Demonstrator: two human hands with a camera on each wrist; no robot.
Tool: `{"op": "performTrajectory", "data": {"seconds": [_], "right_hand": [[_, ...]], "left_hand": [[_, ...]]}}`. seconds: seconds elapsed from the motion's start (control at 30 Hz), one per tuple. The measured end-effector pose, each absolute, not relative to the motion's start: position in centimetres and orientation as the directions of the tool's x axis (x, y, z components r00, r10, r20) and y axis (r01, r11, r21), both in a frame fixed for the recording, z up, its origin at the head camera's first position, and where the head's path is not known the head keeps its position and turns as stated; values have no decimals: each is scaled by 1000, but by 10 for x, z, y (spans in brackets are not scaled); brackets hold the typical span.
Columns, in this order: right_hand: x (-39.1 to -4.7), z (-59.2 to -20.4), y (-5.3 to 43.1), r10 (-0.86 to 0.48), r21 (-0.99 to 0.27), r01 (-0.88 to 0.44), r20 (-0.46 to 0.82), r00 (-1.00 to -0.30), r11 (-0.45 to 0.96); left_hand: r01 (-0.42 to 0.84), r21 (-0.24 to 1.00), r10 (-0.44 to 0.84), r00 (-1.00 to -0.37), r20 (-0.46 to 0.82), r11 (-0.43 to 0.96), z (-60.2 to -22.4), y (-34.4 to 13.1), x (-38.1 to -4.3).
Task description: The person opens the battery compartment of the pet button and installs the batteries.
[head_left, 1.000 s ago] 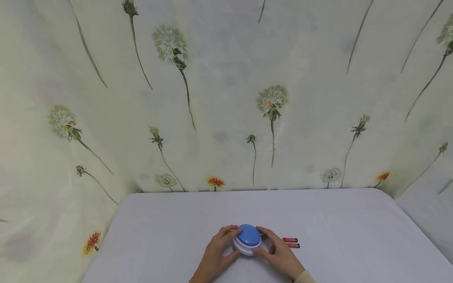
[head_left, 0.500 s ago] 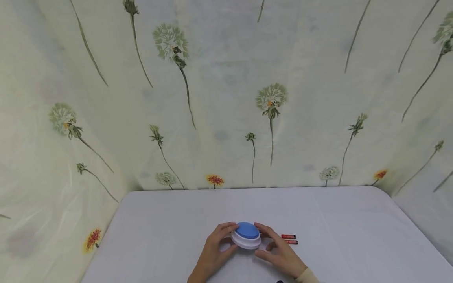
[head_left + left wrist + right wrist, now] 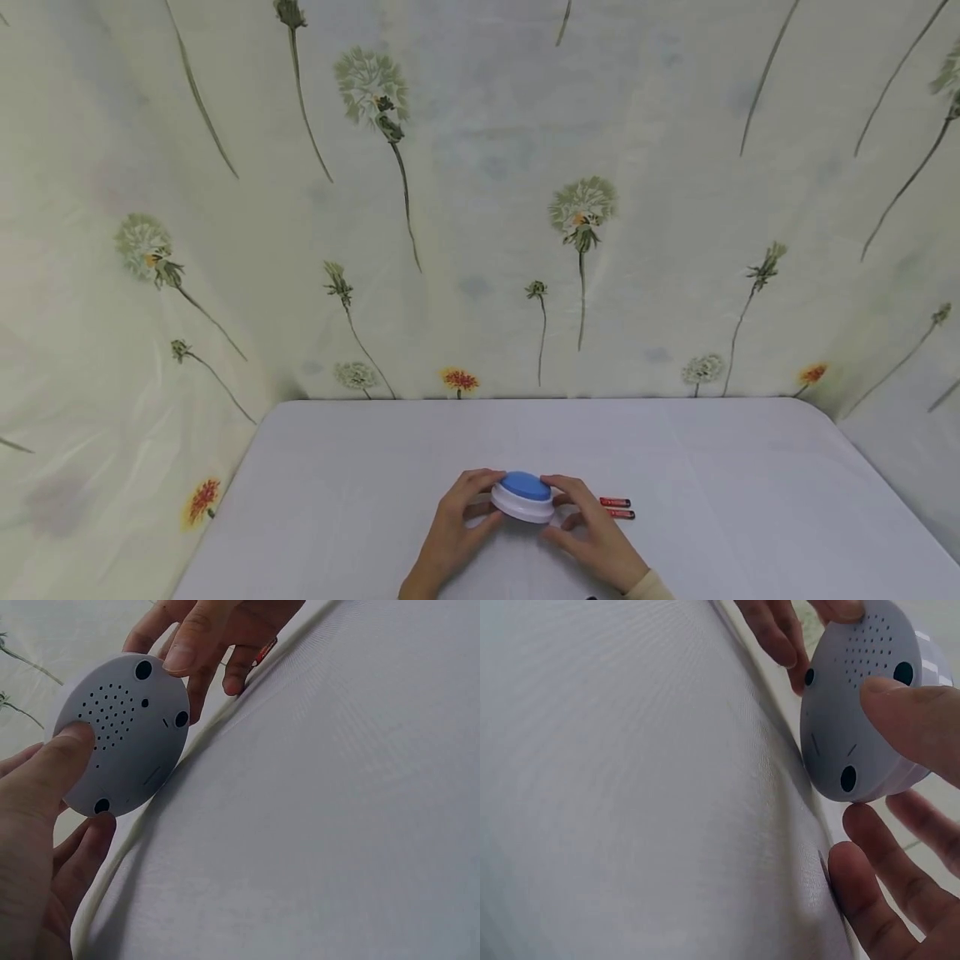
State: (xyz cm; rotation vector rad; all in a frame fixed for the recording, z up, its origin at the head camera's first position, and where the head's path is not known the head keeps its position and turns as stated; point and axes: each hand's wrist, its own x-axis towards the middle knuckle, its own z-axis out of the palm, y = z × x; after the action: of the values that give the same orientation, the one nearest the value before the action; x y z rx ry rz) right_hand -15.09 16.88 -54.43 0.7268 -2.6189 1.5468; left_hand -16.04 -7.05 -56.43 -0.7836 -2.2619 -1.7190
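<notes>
A round push button [image 3: 525, 492] with a blue dome and white base is held between both hands in the head view, tilted so its near side is raised. My left hand [image 3: 453, 521] grips its left side, the thumb against the underside and fingers along the rim. On the right, my right hand [image 3: 596, 533] holds the far rim with its fingers, its thumb over the underside. Speaker holes and round dark feet mark the button's underside [image 3: 127, 757] in the left wrist view. The same underside [image 3: 832, 742] shows in the right wrist view.
Two red batteries, one behind [image 3: 615, 502] and one in front [image 3: 622, 514], lie just right of my right hand on the white-covered table [image 3: 360, 467]. A flower-printed curtain [image 3: 480, 208] rises behind the table. A small dark thing [image 3: 592, 597] peeks in at the bottom edge.
The push button has tipped away from me, its near side rising, so more of its white side shows. My right thumb has shifted off its near edge. The batteries stay put.
</notes>
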Motion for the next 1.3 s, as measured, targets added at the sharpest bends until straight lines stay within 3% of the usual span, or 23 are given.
{"op": "performTrajectory", "data": {"seconds": [0.23,0.47,0.63,0.9,1.07,1.3], "right_hand": [[-151,-548,170,-372,-802,-427,278,-886,418],[-151,-549,170,-351,-809,-395,252,-902,435],[-151,-546,169,-325,-820,-392,268,-907,417],[-151,-541,167,-254,-926,-199,118,-960,320],[-152,-541,167,-231,-933,-116,37,-972,340],[-152,-542,167,-219,-943,-84,12,-976,321]], "left_hand": [[528,831,283,-835,472,173,-565,-71,-161],[561,783,254,-825,505,268,-564,-69,-160],[611,745,236,-791,564,267,-558,-67,-159],[542,776,269,-839,473,322,-560,-70,-159],[487,803,274,-870,410,343,-561,-71,-159],[524,777,317,-846,428,349,-562,-69,-160]]}}
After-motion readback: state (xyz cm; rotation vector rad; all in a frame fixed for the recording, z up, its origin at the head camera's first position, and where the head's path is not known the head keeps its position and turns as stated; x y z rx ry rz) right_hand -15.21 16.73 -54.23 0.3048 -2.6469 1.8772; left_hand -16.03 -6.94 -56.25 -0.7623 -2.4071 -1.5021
